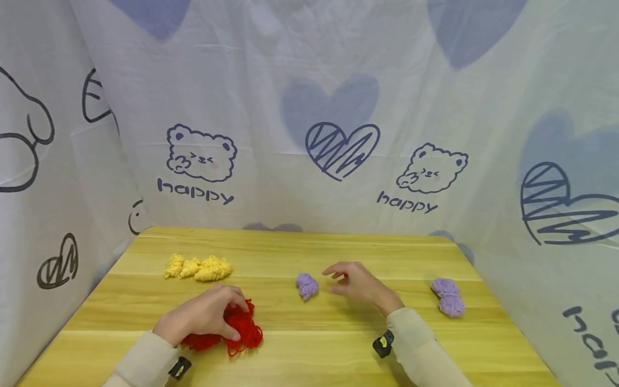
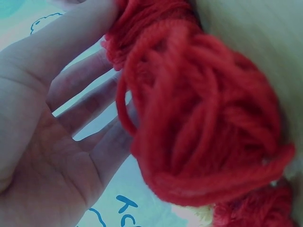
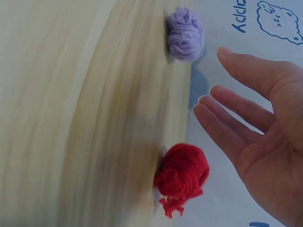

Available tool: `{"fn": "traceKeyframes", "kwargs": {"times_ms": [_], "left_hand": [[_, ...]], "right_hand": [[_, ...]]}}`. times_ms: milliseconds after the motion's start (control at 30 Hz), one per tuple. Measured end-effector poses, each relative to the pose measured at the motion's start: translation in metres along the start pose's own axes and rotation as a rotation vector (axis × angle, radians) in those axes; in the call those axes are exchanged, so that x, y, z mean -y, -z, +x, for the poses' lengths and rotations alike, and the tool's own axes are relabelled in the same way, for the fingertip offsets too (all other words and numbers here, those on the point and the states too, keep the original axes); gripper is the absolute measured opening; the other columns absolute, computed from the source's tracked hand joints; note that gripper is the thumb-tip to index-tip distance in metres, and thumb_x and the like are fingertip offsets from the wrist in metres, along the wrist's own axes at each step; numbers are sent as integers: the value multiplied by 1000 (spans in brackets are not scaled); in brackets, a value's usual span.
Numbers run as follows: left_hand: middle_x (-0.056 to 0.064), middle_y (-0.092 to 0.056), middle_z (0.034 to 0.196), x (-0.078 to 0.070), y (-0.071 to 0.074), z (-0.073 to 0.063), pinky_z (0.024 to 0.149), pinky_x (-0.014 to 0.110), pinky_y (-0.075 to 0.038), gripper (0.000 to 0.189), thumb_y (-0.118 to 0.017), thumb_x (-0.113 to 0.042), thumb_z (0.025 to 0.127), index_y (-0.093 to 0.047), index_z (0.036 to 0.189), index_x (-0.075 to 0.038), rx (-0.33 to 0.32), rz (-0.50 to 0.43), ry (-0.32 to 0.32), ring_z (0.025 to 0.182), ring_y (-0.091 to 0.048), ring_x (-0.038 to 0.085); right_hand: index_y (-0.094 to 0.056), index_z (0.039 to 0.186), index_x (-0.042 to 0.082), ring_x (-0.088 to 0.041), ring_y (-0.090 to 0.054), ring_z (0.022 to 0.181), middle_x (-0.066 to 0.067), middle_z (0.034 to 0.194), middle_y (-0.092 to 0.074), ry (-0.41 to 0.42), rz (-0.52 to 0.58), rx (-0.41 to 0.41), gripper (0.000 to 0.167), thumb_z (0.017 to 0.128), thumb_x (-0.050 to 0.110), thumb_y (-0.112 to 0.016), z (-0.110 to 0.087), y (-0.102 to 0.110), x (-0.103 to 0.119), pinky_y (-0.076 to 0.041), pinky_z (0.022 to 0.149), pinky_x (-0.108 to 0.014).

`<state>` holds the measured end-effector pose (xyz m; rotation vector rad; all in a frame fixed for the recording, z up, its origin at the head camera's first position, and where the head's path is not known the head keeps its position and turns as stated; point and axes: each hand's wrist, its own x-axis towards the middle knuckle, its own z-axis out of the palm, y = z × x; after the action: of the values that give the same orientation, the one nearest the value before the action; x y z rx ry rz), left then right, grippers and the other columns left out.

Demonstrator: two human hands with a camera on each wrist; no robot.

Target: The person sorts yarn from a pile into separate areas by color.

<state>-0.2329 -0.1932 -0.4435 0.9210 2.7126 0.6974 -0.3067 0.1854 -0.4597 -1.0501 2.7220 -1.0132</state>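
Note:
My left hand (image 1: 208, 314) curls its thumb and fingers around a bundle of red yarn (image 2: 203, 118) at the table's front left. More red yarn (image 2: 258, 208) lies beside it, partly covered. My right hand (image 1: 360, 285) hovers over the middle right of the table, its fingers apart and holding nothing. Just left of its fingertips lies a small purple yarn bundle (image 1: 307, 286). The right wrist view also has that purple bundle (image 3: 186, 35) and a separate red yarn bundle (image 3: 183, 171), which the right hand mostly hides in the head view.
Yellow yarn bundles (image 1: 213, 269) lie in a row at the back left of the wooden table (image 1: 309, 355). Another purple yarn bundle (image 1: 448, 296) sits near the right edge. A printed white cloth (image 1: 271, 177) hangs behind the table and along both sides.

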Motion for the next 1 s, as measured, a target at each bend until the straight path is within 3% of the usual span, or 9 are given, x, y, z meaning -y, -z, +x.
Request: {"fn": "traceKeyframes", "kwargs": {"times_ms": [567,1000], "left_hand": [[-3,-69,116,-1,1,0,89,35,-58,47,-94,-32,73,-77,112,-13,5,8,14,103,-65,19],[-2,-70,117,0,1,0,88,35,-59,46,-94,-31,74,-77,113,-13,9,-9,-2,103,-66,18]], "right_hand": [[-69,127,1,-36,-62,127,-16,134,-68,5,54,30,37,92,8,-77,22,-25,8,-55,104,-47],[-69,128,2,-31,-64,125,-14,135,-68,29,39,18,41,89,6,-80,30,-36,11,-56,104,-44]]}}
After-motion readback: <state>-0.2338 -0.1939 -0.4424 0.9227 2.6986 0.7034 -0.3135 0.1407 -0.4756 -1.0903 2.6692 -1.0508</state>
